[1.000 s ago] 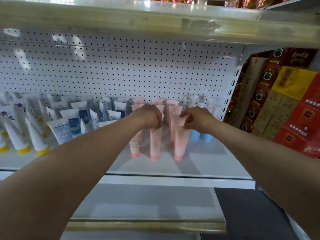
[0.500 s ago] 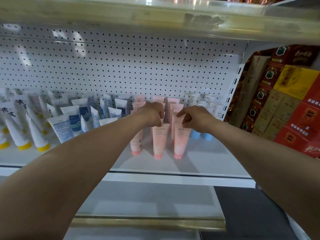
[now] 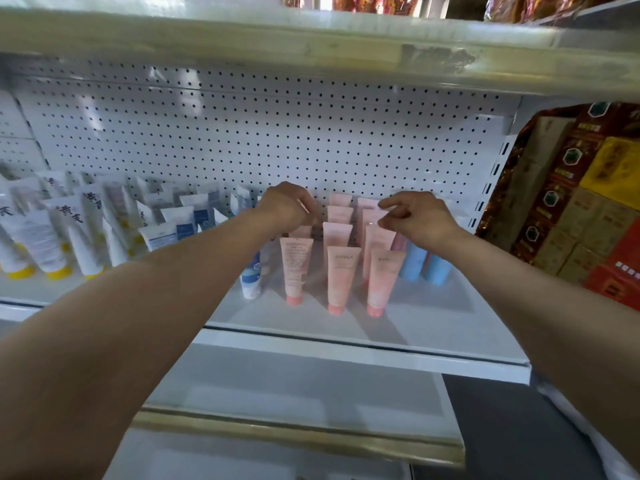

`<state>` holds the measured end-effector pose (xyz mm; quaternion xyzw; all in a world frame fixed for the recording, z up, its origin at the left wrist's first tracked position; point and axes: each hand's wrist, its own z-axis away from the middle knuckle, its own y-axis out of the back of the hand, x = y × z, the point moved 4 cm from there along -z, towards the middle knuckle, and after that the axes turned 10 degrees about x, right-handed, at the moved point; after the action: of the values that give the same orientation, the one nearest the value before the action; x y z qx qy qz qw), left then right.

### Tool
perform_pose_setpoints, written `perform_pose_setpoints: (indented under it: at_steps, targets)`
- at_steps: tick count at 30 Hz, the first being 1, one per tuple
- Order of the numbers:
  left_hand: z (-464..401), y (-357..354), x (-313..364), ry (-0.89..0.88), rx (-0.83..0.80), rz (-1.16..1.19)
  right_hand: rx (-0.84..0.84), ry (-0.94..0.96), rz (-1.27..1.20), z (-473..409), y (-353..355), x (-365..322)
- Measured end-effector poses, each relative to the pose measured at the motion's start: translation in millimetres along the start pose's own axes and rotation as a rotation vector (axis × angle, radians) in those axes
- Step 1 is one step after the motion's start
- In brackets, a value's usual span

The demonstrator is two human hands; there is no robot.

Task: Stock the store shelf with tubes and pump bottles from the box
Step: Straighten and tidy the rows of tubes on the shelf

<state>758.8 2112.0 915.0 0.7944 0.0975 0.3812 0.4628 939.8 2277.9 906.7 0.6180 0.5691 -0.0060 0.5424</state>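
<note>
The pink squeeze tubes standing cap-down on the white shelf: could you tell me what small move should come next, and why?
Probably turn the front-left pink tube label-forward: it shows small print, while its two front neighbours show the brand name. The left hand hovers closest.

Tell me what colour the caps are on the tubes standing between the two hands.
Coral pink, a shade darker than the pale pink tubes; clearest in the head view.

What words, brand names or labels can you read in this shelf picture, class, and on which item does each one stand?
"SYRINX": front middle pink tube, near its top; letters soft, so the spelling is uncertain.
"SY...": front right pink tube; the rest is cut off at the tube's edge.
Large dark Chinese characters: white tubes with yellow caps; too blurred to read.
Small print on the front left pink tube and the red and yellow boxes: unreadable.
</note>
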Motion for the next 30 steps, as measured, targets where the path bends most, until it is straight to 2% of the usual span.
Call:
perform_pose_setpoints:
  at_steps: [4, 8, 15, 18, 30]
  targets:
    - [6, 19, -37, 0.067, 0.04, 0.113, -0.012, -0.026, -0.09, 9, -19, -29]
    - [-6, 29, -58, 0.008, 0.015, 0.118, -0.025, -0.021, -0.088, 16, -53, -55]
    - [-44, 37, -106, -0.183, -0.014, 0.142, -0.044, -0.056, 0.157, 2, -100, -91]
    - [-52, 39, -123, -0.196, -0.027, 0.194, -0.034, -0.095, 0.22, 0, -110, -104]
    - [-69, 22, -113, -0.276, -0.112, 0.327, -0.061, -0.159, 0.277, 5, -122, -113]
